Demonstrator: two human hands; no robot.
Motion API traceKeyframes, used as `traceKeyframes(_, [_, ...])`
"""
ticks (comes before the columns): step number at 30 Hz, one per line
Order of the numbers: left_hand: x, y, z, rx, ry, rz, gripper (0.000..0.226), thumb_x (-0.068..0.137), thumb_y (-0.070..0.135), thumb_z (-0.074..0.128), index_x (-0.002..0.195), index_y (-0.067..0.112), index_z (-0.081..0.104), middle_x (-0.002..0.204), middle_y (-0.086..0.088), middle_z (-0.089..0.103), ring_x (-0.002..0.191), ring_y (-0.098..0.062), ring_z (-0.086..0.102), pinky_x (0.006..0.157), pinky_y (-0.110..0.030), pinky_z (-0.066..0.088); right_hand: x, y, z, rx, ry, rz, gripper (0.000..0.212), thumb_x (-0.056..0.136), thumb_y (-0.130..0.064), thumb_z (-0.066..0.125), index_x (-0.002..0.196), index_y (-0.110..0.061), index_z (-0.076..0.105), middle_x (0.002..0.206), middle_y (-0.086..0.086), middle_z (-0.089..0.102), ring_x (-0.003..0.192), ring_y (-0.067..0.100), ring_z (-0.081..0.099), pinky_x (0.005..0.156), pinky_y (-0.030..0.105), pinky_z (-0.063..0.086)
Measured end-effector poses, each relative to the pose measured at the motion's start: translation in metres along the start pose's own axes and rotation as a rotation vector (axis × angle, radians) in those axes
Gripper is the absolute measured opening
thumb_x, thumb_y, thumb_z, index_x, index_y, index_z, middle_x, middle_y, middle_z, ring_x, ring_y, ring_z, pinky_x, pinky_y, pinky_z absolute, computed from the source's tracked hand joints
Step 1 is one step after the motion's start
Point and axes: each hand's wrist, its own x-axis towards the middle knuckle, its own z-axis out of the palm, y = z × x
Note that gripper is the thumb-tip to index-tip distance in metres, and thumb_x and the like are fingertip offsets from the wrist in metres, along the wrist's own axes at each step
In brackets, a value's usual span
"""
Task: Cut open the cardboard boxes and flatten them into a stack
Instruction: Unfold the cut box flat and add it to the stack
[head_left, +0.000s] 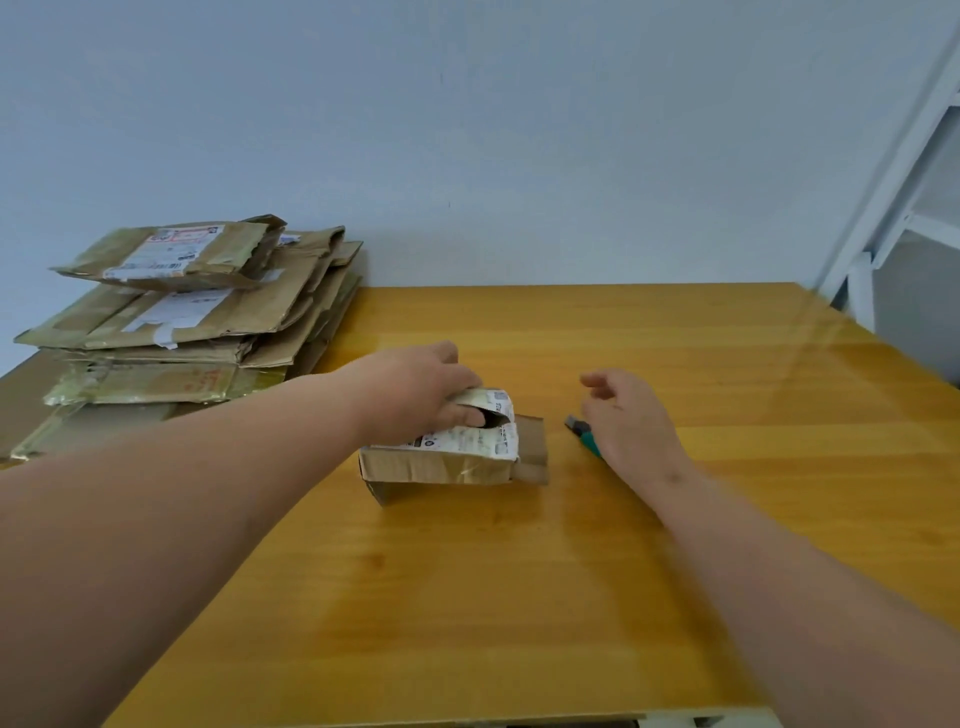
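Head view, left hand (415, 384) gripping box (447, 457) top flap, right hand (631, 415) relaxed, empty, over green cutter (586, 435)

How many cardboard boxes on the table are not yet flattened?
1. The small box stands mid-table; the left hand grips its top flap. The stack of flattened boxes at the table's left may hide others.

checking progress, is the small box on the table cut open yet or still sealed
Open. The small box shows a split through its labelled top, and the left hand has fingers curled into that gap.
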Motion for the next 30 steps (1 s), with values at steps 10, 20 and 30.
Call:
traceKeyframes(10, [-0.002,0.009,0.020,-0.060,0.046,-0.008,0.072,0.085,0.075,0.038,0.145,0.035,0.040,0.129,0.009,0.048,0.112,-0.015,0.051,0.091,-0.035,0.048,-0.009,0.013,-0.038,-0.754,-0.353,0.144,0.031,0.093,-0.033,0.061,0.120,-0.017,0.057,0.101,-0.001,0.059,0.089,0.016,0.059,0.078,0.030,0.054])
traceKeyframes(20, [-0.014,0.004,0.030,-0.007,0.194,0.050,0.057,0.093,0.062,0.028,0.131,0.023,0.046,0.118,0.008,0.047,0.109,-0.011,0.045,0.095,-0.028,0.041,-0.025,-0.001,-0.026,0.135,-0.501,0.061,0.024,0.102,-0.016,0.038,0.116,-0.021,0.057,0.089,0.011,0.063,0.065,0.021,0.061,0.063,0.034,0.048])
traceKeyframes(30, [-0.016,0.001,0.052,-0.085,0.264,0.073,0.079,0.085,0.069,0.003,0.130,0.020,0.047,0.116,0.007,0.048,0.109,-0.012,0.045,0.095,-0.023,0.035,-0.017,-0.006,-0.008,0.033,-0.490,-0.070,0.017,0.106,-0.025,0.041,0.097,-0.022,0.055,0.081,0.009,0.061,0.054,0.019,0.058,0.049,0.026,0.046])
